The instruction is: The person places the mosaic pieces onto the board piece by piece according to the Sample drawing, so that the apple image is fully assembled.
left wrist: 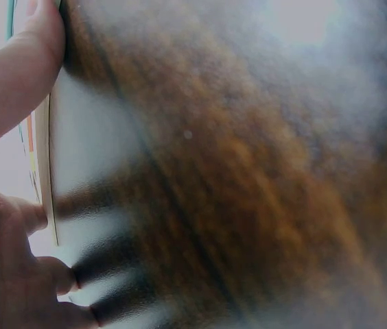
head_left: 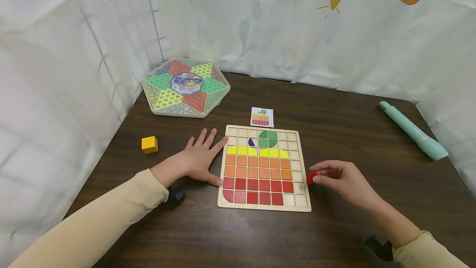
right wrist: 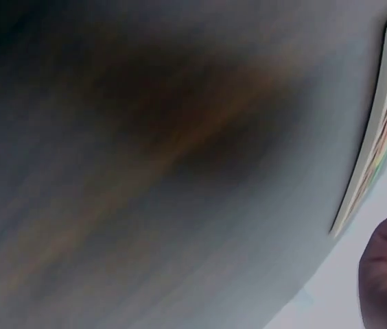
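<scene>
A square wooden grid board [head_left: 300, 200] lies on the table, with red, orange, yellow, green and dark blue tiles filling many cells into a picture. Bare cells show along its right column, at the top and at the bottom right. My left hand [head_left: 198, 158] is spread flat at the board's left side, thumb and index fingertip at its edge. In the left wrist view, the fingers [left wrist: 53, 274] lie straight out. Beside the board's right edge, my right hand [head_left: 343, 181] pinches a small red block [head_left: 310, 178] between thumb and fingers.
A small printed picture card [head_left: 262, 117] lies just behind the board. A yellow cube [head_left: 149, 145] sits left of my left hand. Further back is a hexagonal Chinese checkers box [head_left: 186, 88]. On the far right lies a mint-green wand-shaped object [head_left: 412, 131]. A white curtain [head_left: 238, 24] hangs behind the table.
</scene>
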Demonstrator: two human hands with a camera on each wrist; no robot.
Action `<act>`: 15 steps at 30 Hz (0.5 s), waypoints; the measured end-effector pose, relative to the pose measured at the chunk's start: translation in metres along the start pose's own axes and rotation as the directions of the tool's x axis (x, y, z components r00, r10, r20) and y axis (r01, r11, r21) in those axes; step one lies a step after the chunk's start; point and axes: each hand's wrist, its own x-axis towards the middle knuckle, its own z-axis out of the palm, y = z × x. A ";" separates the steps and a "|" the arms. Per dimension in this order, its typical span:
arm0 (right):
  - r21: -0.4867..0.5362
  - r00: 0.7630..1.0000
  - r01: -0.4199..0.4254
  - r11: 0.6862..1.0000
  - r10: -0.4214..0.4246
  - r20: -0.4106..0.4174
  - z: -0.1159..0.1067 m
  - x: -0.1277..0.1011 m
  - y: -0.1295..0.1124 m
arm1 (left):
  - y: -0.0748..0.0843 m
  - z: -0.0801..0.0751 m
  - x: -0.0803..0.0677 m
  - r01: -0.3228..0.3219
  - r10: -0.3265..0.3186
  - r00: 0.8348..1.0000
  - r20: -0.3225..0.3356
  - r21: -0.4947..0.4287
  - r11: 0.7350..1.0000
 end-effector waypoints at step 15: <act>-0.032 0.986 -0.091 0.995 0.095 0.137 0.046 -0.005 -0.021 | 0.001 0.000 0.000 0.002 -0.002 1.000 -0.003 -0.003 1.000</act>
